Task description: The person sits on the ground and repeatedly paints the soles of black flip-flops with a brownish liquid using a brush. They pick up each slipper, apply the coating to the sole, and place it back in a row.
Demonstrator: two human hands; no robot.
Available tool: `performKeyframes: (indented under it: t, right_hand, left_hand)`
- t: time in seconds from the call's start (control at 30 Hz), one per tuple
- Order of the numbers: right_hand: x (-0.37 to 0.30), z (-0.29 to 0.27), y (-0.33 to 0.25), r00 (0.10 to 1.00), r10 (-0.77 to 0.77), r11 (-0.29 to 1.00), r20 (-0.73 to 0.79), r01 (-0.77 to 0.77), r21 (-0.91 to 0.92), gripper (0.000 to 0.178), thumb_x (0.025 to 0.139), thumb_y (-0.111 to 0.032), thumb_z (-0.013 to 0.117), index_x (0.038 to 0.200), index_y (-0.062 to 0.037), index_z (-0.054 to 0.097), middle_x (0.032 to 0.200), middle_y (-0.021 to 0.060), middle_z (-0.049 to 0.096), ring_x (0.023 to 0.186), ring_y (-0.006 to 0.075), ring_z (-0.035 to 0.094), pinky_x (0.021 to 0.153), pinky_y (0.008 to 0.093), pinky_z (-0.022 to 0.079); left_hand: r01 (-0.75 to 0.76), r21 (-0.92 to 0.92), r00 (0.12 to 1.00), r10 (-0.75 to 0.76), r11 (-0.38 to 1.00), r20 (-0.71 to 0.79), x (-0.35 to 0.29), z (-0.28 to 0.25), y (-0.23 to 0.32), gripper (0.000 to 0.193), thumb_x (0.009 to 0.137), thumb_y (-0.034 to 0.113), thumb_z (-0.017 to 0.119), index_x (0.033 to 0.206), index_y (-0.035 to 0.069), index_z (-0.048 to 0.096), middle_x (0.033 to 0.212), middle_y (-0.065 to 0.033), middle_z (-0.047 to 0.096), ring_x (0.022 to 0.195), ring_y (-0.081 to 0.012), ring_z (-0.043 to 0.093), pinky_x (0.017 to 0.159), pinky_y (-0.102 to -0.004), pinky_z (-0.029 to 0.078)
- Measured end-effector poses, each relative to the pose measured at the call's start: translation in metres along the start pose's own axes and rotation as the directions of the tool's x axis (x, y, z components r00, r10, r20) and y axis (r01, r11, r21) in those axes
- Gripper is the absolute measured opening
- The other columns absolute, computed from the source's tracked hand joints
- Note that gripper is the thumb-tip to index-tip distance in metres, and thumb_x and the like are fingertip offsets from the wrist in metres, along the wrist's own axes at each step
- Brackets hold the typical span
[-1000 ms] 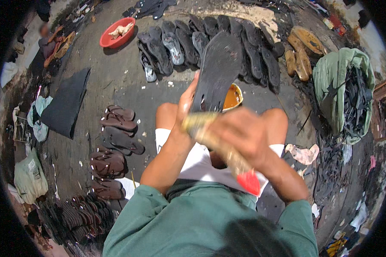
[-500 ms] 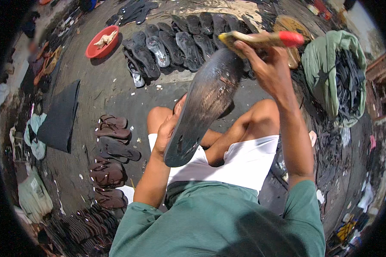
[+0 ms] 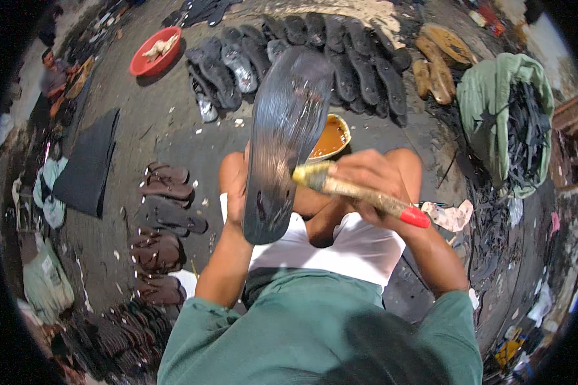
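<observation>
A large black sandal sole (image 3: 277,138) is held up in front of me, its toe end pointing away. My left hand (image 3: 236,196) is closed around its left edge, most of the fingers hidden behind it. Wet, shiny streaks cover the upper face. In my right hand (image 3: 372,176), slightly blurred, is a brush (image 3: 372,200) with a pale wooden handle and a red end. Its yellow-coated tip meets the right edge of the sole near the middle. Just beyond, partly hidden by the sole, stands a bowl of amber liquid (image 3: 332,139).
Rows of dark soles (image 3: 359,61) lie ahead, with a red basin (image 3: 156,51) at their left. Wooden foot forms (image 3: 438,77) and a green sack of black strips (image 3: 494,122) are at right. Finished-looking sandals (image 3: 164,183) line my left. A person (image 3: 56,74) sits far left.
My right hand has brought the brush from the toe end down toward me to the sole's middle edge. The sole has turned more upright and shifted left, uncovering the bowl.
</observation>
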State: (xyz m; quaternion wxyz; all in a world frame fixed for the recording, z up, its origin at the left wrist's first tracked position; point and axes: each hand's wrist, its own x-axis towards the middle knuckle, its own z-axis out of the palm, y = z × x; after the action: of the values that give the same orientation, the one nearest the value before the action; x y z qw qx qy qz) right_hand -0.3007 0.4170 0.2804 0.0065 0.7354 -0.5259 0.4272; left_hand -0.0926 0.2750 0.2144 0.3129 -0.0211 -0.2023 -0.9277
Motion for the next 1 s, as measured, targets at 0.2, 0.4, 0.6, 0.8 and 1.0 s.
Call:
performKeyframes:
  t: [0.2,0.4,0.6,0.8,1.0]
  right_hand:
    - [0.055,-0.015,0.000,0.794,0.459,0.869,-0.398,-0.308,0.388,0.014,0.084,-0.002,0.068,0.098,-0.0008,0.068,0.097,0.0066,0.067,0.083,0.0198,0.065,0.074,0.0311,0.052]
    - [0.016,0.050,-0.015,0.985,-0.112,0.993,-0.127,0.109,-0.037,0.031,0.070,-0.020,0.073,0.099,-0.0112,0.071,0.094,0.0048,0.066,0.076,0.0236,0.064,0.062,0.0369,0.052]
    - [0.007,0.030,-0.030,0.995,-0.061,0.998,-0.080,0.061,0.006,0.034,0.070,-0.018,0.073,0.102,-0.0071,0.069,0.098,0.0068,0.067,0.086,0.0257,0.065,0.074,0.0380,0.053]
    - [0.022,0.041,-0.043,0.993,-0.116,0.991,0.024,0.117,-0.062,0.032,0.072,-0.020,0.069,0.102,-0.0087,0.068,0.100,0.0062,0.067,0.090,0.0235,0.065,0.072,0.0375,0.053]
    - [0.014,0.039,-0.028,0.989,0.080,0.996,-0.122,-0.073,0.057,0.032,0.072,-0.012,0.069,0.104,-0.0067,0.069,0.100,0.0063,0.068,0.095,0.0230,0.065,0.079,0.0374,0.053]
  left_hand:
    - [0.063,0.026,0.957,-0.053,0.998,-0.284,0.018,0.049,-0.014,0.048,0.105,0.032,0.030,0.134,-0.003,0.046,0.116,-0.0222,0.062,0.094,-0.0275,0.069,0.074,-0.0378,0.061]
    - [0.010,0.171,0.989,0.015,0.985,-0.147,0.043,0.044,-0.008,0.044,0.106,0.032,0.033,0.145,0.012,0.035,0.129,-0.0118,0.056,0.109,-0.0224,0.063,0.088,-0.0341,0.057]
    - [0.012,0.107,0.976,0.011,0.994,-0.217,0.055,0.025,-0.006,0.041,0.105,0.032,0.035,0.141,0.013,0.041,0.123,-0.0110,0.060,0.101,-0.0193,0.066,0.080,-0.0335,0.059]
    - [0.079,-0.132,0.984,-0.099,0.988,-0.149,0.058,0.028,-0.007,0.044,0.104,0.037,0.037,0.135,0.008,0.049,0.122,-0.0142,0.062,0.101,-0.0240,0.067,0.082,-0.0378,0.059]
    - [0.016,-0.141,0.997,-0.006,0.990,0.070,0.051,0.009,0.002,0.046,0.104,0.037,0.038,0.124,0.001,0.057,0.116,-0.0148,0.066,0.098,-0.0256,0.068,0.084,-0.0404,0.058]
